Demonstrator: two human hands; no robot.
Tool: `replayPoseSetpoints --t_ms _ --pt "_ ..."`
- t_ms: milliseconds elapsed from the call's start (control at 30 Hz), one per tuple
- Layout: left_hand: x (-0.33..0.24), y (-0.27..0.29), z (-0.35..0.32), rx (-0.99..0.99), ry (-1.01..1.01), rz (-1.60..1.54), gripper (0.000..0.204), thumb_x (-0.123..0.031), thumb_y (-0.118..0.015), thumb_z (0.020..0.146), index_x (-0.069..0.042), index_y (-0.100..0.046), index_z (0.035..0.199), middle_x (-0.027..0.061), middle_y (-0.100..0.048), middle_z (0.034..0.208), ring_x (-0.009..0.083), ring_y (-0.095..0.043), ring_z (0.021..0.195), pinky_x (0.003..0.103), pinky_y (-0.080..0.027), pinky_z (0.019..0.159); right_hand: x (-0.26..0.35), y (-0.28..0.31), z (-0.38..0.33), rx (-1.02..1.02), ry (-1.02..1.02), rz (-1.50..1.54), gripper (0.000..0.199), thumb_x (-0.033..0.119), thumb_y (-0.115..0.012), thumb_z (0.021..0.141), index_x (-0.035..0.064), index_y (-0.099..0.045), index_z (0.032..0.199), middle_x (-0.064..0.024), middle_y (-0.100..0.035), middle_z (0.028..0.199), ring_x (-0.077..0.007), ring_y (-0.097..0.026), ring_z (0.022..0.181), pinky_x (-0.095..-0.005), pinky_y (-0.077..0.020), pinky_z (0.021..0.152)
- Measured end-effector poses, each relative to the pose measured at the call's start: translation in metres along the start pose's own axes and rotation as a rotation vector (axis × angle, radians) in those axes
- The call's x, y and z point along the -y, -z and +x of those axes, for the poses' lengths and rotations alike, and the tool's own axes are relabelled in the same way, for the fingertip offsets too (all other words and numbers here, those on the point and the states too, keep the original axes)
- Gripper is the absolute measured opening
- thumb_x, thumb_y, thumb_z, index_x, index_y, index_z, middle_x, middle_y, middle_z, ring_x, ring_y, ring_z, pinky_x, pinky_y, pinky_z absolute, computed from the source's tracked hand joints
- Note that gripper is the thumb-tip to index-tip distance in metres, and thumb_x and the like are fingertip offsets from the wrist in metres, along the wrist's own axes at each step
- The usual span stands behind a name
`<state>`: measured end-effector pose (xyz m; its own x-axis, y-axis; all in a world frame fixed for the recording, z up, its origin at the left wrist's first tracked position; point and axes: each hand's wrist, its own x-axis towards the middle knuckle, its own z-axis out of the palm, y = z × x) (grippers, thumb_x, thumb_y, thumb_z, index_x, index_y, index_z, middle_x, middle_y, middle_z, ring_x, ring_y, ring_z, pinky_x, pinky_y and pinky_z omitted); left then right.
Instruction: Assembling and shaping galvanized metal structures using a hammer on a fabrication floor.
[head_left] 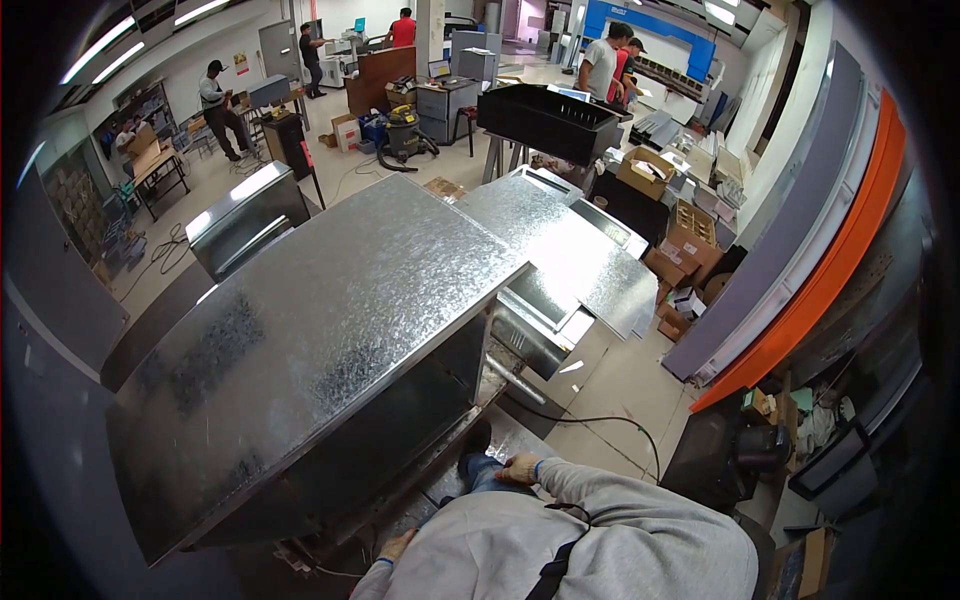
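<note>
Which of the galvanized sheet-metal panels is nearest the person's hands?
The large panel filling the foreground, just above the right hand; the smaller panel lies farther off.

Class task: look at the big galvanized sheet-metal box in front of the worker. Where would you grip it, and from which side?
Grip the galvanized sheet-metal box by its near lower rim, from the person's side. Its top is broad, flat and smooth, while both hands, left hand and right hand, are already low there.

Pale concrete floor (620,385), carrying a large galvanised sheet-metal cabinet (310,340) with a flat, bare top; beside it a lower sheet-metal unit (575,255), likewise flat-topped; black cable (600,420) snaking over the floor near the cabinet's foot; cardboard boxes (690,250) standing on the floor farther right; shop vacuum (405,135) on the floor beyond.
</note>
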<state>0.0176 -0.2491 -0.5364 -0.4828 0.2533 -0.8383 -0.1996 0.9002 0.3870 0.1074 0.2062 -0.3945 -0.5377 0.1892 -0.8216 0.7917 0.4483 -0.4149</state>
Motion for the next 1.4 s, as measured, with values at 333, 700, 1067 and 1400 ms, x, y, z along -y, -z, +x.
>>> replayPoseSetpoints --t_ms 333,700,1067,1400 --pt "-0.005 -0.004 0.027 0.060 0.027 0.042 0.094 -0.086 -0.045 0.080 -0.004 -0.073 0.116 0.0242 -0.067 0.124 0.0359 -0.057 0.127 0.041 -0.043 0.105 0.001 0.007 -0.014 -0.022 0.008 0.016 0.067 0.058 -0.068 0.085 0.0068 -0.066 0.128 -0.0128 -0.070 0.121 -0.0267 -0.067 0.107 -0.0368 -0.0521 0.092" --pt "-0.050 0.003 0.018 -0.026 -0.137 0.111 0.075 -0.069 -0.056 0.089 0.003 -0.074 0.094 0.0247 -0.072 0.104 0.0328 -0.068 0.108 0.042 -0.049 0.092 -0.046 0.021 -0.024 -0.217 -0.063 0.098 0.061 0.057 -0.066 0.088 0.0092 -0.067 0.127 -0.0160 -0.071 0.117 -0.0289 -0.067 0.106 -0.0376 -0.0530 0.088" --pt "-0.153 0.027 -0.009 0.027 -0.097 0.233 0.058 -0.054 -0.065 0.091 0.001 -0.072 0.075 0.0156 -0.070 0.072 0.0261 -0.069 0.072 0.042 -0.050 0.065 -0.145 0.028 -0.024 -0.287 -0.139 0.176 0.055 0.057 -0.066 0.086 0.0108 -0.074 0.115 -0.0152 -0.074 0.107 -0.0300 -0.070 0.097 -0.0382 -0.0534 0.086" --pt "-0.386 -0.033 -0.053 0.184 0.075 0.276 0.052 -0.055 -0.064 0.090 -0.006 -0.071 0.076 0.0097 -0.067 0.066 0.0214 -0.064 0.059 0.038 -0.048 0.056 -0.245 0.096 -0.014 -0.068 -0.331 0.715 0.054 0.052 -0.071 0.087 0.0117 -0.063 0.123 -0.0021 -0.065 0.071 -0.0131 -0.055 0.049 -0.0317 -0.0434 0.043"
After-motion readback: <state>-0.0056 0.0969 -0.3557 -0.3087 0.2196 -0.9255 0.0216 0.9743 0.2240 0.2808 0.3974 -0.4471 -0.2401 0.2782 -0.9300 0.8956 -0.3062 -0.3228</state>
